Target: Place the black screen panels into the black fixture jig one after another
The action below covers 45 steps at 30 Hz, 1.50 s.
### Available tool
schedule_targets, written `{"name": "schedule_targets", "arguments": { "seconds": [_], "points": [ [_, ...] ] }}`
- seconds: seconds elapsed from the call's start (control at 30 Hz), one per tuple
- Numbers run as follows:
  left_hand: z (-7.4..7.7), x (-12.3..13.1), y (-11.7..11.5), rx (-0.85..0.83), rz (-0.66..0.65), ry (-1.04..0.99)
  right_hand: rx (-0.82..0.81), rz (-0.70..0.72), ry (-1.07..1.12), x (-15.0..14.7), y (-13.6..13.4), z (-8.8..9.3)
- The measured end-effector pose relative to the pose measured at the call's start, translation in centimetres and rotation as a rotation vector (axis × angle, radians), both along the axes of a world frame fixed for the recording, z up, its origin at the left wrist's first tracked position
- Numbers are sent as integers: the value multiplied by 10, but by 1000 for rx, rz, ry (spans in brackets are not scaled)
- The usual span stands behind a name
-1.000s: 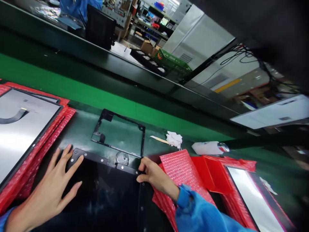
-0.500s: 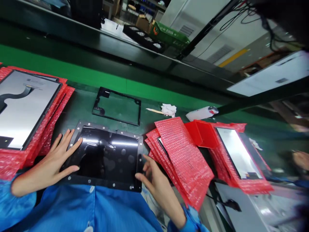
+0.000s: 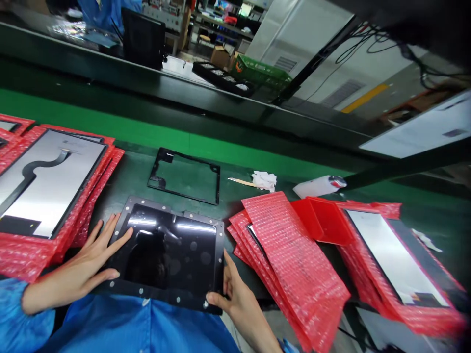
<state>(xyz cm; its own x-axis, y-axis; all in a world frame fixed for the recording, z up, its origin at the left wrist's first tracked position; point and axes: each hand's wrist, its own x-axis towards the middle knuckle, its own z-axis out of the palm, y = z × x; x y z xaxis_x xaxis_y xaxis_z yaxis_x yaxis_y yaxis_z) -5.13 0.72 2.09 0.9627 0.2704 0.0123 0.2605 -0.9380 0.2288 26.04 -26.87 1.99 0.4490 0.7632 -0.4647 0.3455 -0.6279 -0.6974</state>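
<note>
A black display panel in a dark frame with round silver dots along its border [image 3: 167,262] lies in front of me, its near edge against my blue smock. My left hand [image 3: 83,262] rests open along the panel's left side, fingers spread over the border and thumb near the front left corner. At the right side, my right hand [image 3: 235,299] grips the panel's front corner, with the thumb on top and the fingers along the edge. Beyond the panel lies an empty black rectangular frame [image 3: 184,196].
Red bubble-wrap sleeves [image 3: 294,260] are stacked on the right, beside a red holder [image 3: 327,220] and a silver-backed screen [image 3: 393,257]. Another silver-backed screen [image 3: 73,171] lies on red wrap at left. A thin pointed tool [image 3: 241,182], crumpled tissue [image 3: 265,180] and white bottle [image 3: 319,186] sit behind.
The whole view has shifted, so the bench things appear lower and farther right. My right hand's fingers have moved closer along the panel's right edge. Another person's hand at far right no longer shows.
</note>
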Motion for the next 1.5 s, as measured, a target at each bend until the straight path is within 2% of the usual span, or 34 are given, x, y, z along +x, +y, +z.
{"name": "schedule_targets", "arguments": {
  "seconds": [0.1,0.17,0.27,0.33,0.43,0.5,0.6,0.67,0.77,0.83,0.9,1.0,1.1,1.13,1.2,1.23,1.3,1.33,1.4,1.5],
  "points": [
    [-4,3,-8,-5,51,10,-57,52,-62,2,-1,2],
    [-5,8,-16,49,137,-10,-68,123,-215,7,9,9],
    [-6,14,-29,161,285,-39,137,278,-662,15,44,25],
    [-7,16,-34,219,327,-52,314,439,-809,15,76,34],
    [-9,15,-37,281,329,-90,437,626,-749,6,120,37],
    [-11,14,-38,304,329,-109,444,677,-735,0,139,33],
    [-13,14,-38,326,340,-129,453,704,-721,0,153,26],
    [-12,15,-39,333,348,-134,485,654,-567,8,159,23],
    [-10,15,-39,296,373,-137,471,546,-111,22,170,25],
    [-9,14,-41,192,364,-182,413,518,131,29,177,32],
    [-11,14,-45,-5,341,-312,374,520,257,33,182,47],
    [-14,23,-54,-480,408,-509,409,517,272,37,185,78],
    [0,52,-50,-936,561,-708,531,485,101,46,183,112],
    [11,66,-43,-1021,566,-800,604,453,-23,50,181,122],
    [38,97,-18,-1085,479,-986,767,341,-350,58,173,136],
    [52,115,0,-1120,433,-1049,829,272,-502,60,166,139],
    [75,150,45,-1122,455,-1154,875,161,-676,63,147,134],
    [83,168,70,-1138,496,-1178,859,139,-686,63,134,126],
    [88,200,122,-1181,628,-1169,784,157,-648,62,106,98],
    [79,236,189,-1181,838,-1111,634,292,-601,60,62,36]
  ]
}}
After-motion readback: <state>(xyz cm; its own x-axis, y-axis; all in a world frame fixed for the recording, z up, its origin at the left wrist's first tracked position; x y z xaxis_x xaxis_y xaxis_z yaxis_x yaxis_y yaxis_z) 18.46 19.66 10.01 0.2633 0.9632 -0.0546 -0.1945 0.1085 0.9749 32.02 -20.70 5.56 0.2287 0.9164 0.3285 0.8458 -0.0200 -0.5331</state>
